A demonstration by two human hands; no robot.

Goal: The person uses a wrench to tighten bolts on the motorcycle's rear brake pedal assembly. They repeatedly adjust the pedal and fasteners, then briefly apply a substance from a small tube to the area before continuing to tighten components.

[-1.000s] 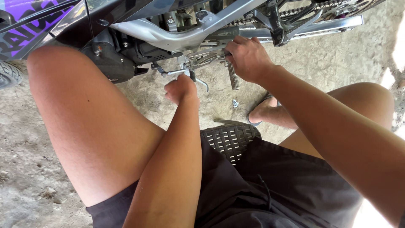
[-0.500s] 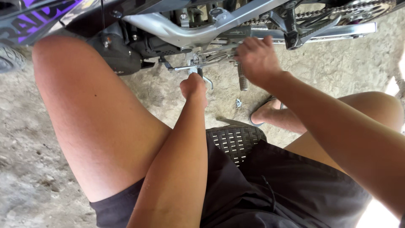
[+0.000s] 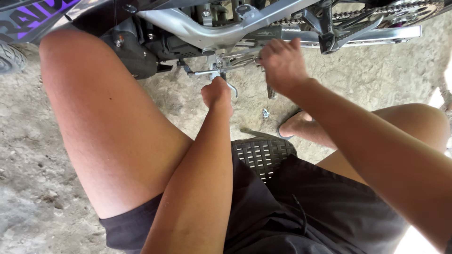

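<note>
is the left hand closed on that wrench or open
Closed: the left hand is a fist around the wrench, whose silver end sticks out toward the bike.

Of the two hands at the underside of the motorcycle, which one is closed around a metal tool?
The left hand: it is fisted around a slim silver tool under the engine. The right hand has loose fingers resting at the frame near the footpeg.

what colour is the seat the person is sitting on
Black, with a woven lattice pattern; the seat shows between the thighs in the head view.
</note>
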